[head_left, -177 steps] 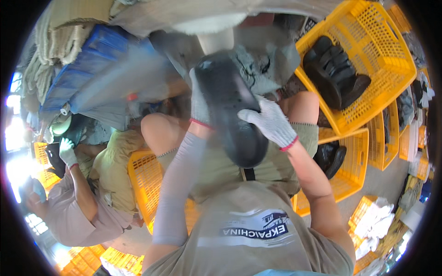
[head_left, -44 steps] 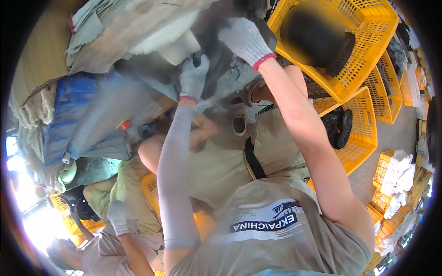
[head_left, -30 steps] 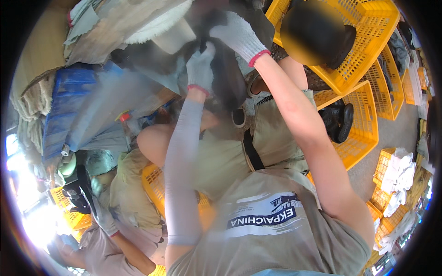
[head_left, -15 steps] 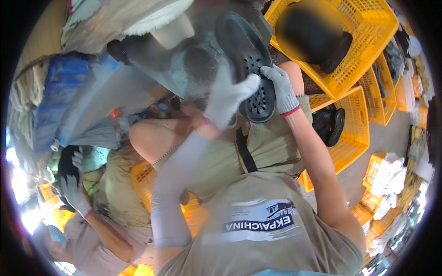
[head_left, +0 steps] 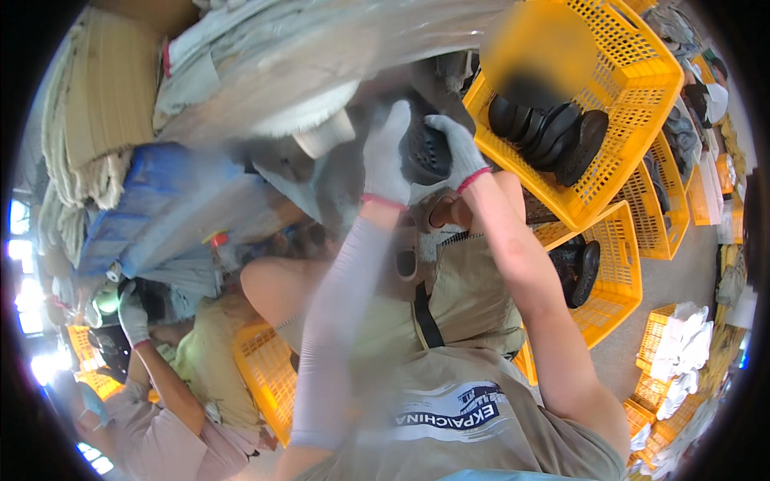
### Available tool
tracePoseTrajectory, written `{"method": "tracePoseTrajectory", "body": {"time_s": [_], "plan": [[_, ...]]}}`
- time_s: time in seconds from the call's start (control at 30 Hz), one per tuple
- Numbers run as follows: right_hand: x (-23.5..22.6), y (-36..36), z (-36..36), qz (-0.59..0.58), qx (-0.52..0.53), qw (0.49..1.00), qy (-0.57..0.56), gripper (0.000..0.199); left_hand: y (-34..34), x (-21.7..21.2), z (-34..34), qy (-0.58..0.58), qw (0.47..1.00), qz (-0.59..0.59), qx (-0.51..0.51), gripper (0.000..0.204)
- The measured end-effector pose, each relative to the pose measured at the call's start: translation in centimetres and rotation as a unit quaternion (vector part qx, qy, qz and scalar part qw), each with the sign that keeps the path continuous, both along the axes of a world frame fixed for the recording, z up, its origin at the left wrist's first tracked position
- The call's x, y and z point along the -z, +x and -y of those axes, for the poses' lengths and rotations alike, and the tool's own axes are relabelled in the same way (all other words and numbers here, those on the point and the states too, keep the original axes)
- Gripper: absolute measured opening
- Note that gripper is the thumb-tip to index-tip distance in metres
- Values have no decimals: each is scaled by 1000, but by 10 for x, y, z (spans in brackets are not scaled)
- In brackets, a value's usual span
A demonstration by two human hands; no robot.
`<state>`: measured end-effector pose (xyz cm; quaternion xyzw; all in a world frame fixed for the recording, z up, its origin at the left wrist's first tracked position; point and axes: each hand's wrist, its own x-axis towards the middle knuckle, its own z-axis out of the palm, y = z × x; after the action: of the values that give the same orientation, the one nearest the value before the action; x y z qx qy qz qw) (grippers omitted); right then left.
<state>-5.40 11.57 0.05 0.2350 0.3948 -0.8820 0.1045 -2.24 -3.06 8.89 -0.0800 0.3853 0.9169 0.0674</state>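
Observation:
A black clog [head_left: 427, 150] with holes through its toe part is held out over my knees, its far end hidden in shadow and blur. My left hand [head_left: 387, 160], in a white glove, grips its left side with the thumb pointing up. On the right side my right hand [head_left: 461, 152], gloved the same way, is closed around the edge. A white fluffy wheel [head_left: 301, 112] with a pale hub [head_left: 327, 135] stands just left of the clog, beyond my left hand.
At the upper right a yellow crate [head_left: 573, 204] holds several black clogs [head_left: 553, 136]. Another yellow crate [head_left: 613, 268] with black footwear sits below it. At left, beside a blue panel [head_left: 148, 204], a co-worker's gloved hand [head_left: 132, 317] is raised. Layered cloth [head_left: 104, 104] hangs at the upper left.
Both hands have moved away from my body with the clog, which now points away under the wheel's side. My left hand has shifted from across its top to its left side.

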Motion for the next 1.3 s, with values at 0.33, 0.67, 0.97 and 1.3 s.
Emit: {"method": "tracePoseTrajectory", "body": {"time_s": [0.33, 0.67, 0.97, 1.3], "plan": [[-7, 148, 16, 27, -153, 985, 69, 31, 77, 56, 46, 20, 988, 138, 59, 60], [-102, 181, 90, -384, -191, 658, 619, 36, 39, 106, 82, 29, 992, 114, -44, 59], [-111, 126, 135, -266, -184, 654, 684, 40, 24, 124, 91, 9, 994, 82, -71, 59], [-124, 154, 123, -356, -184, 646, 650, 52, 24, 120, 95, -23, 991, 64, -117, 59]]}}
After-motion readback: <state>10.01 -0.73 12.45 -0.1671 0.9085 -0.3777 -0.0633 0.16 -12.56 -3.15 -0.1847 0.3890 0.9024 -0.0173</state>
